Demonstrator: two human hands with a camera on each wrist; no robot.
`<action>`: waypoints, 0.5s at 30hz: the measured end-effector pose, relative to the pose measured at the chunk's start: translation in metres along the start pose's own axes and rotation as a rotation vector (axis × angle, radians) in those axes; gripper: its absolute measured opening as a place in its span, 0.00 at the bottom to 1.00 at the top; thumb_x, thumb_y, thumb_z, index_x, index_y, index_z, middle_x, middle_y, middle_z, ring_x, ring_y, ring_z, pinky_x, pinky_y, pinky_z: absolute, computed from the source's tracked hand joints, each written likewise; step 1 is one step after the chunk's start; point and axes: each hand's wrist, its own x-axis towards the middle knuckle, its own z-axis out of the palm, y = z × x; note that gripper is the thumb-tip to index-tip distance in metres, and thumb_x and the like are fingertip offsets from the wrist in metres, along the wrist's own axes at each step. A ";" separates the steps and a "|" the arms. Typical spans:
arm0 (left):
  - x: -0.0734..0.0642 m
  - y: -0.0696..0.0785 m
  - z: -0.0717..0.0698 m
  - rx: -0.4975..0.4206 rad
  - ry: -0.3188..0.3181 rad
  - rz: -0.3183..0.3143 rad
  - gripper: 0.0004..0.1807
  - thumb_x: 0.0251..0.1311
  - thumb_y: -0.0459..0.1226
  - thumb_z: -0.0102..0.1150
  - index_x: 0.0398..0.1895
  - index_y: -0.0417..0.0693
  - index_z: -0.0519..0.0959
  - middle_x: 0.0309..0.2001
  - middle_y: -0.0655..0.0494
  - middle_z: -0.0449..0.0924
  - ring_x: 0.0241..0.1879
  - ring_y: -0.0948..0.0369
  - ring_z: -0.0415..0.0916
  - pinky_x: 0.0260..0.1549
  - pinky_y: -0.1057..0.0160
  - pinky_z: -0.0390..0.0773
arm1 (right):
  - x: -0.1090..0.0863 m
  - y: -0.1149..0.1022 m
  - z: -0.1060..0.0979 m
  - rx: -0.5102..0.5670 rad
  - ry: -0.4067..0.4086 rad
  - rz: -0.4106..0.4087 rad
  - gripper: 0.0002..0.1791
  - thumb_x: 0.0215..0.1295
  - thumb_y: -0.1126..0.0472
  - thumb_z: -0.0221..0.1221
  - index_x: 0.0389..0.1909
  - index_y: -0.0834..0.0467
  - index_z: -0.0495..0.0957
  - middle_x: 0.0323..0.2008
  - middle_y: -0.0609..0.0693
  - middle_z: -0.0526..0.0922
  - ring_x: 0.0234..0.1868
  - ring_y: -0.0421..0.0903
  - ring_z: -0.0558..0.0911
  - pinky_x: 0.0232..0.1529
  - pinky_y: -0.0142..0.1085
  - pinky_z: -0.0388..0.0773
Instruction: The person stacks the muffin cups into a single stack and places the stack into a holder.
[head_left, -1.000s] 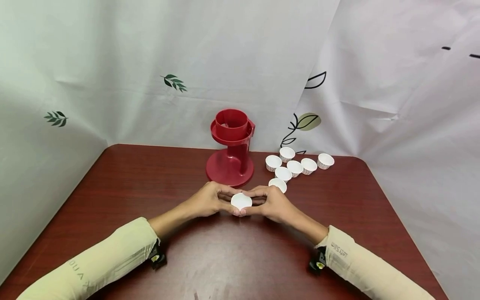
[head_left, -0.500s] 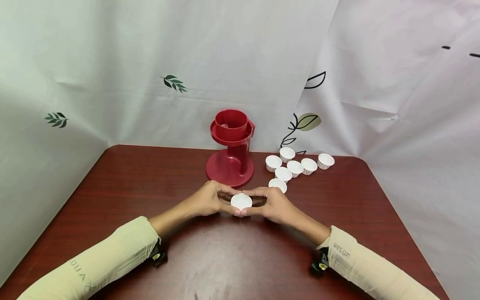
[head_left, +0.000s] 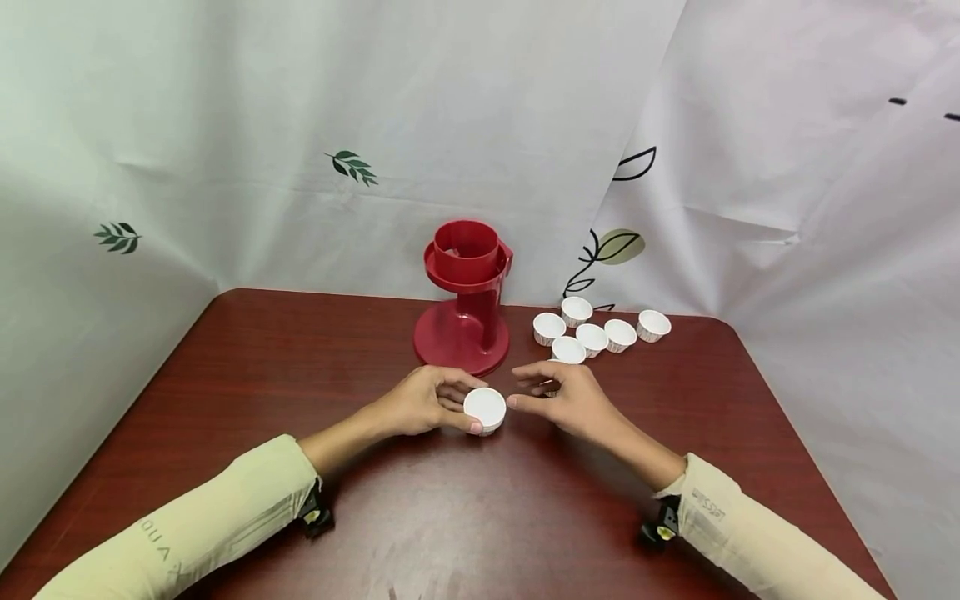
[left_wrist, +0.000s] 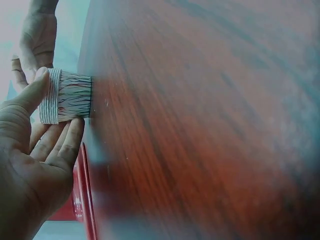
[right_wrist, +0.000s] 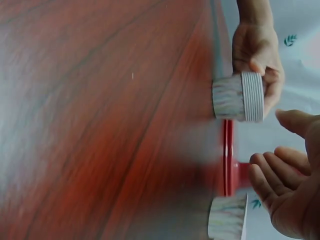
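Note:
A stack of nested white paper baking cups [head_left: 485, 408] with patterned sides [left_wrist: 75, 97] stands upright on the table, in front of the red stand. My left hand [head_left: 420, 402] holds the stack from its left side, thumb at the near side and fingers behind. Just to the right, my right hand [head_left: 576, 402] is off the stack, its fingers spread and holding nothing. In the right wrist view a gap shows between the right hand [right_wrist: 295, 175] and the stack [right_wrist: 231, 97]. Behind the right hand, one loose baking cup [right_wrist: 227, 217] is partly hidden in the head view.
A red stand [head_left: 461, 333] with a round base and a ring-shaped top stands at the back middle. Several single white baking cups [head_left: 592, 337] are spread right of it. A white patterned sheet [head_left: 262, 125] hangs behind the brown wooden table [head_left: 465, 517].
My right hand has let go of the stack and moved right, toward the loose cups. The left hand stays on the stack.

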 end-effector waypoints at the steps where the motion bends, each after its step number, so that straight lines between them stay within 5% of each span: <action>1: 0.000 0.000 0.000 0.004 0.000 0.002 0.31 0.58 0.29 0.85 0.66 0.35 0.86 0.57 0.40 0.93 0.49 0.58 0.94 0.55 0.61 0.94 | -0.001 0.001 -0.002 -0.005 0.012 0.007 0.26 0.66 0.54 0.81 0.61 0.62 0.90 0.52 0.58 0.96 0.49 0.48 0.95 0.55 0.47 0.95; 9: 0.000 0.001 0.000 0.005 0.003 0.008 0.32 0.57 0.31 0.87 0.66 0.38 0.87 0.57 0.41 0.93 0.48 0.58 0.94 0.54 0.61 0.94 | -0.008 0.008 -0.020 0.000 0.070 0.060 0.24 0.65 0.58 0.80 0.59 0.62 0.91 0.47 0.57 0.96 0.46 0.46 0.95 0.49 0.33 0.93; 15: 0.001 0.002 -0.001 0.006 0.005 -0.005 0.31 0.56 0.29 0.87 0.64 0.38 0.88 0.57 0.42 0.94 0.49 0.57 0.95 0.54 0.60 0.94 | -0.012 0.014 -0.031 -0.069 0.137 0.079 0.21 0.63 0.57 0.82 0.56 0.58 0.92 0.44 0.52 0.96 0.44 0.44 0.93 0.49 0.32 0.92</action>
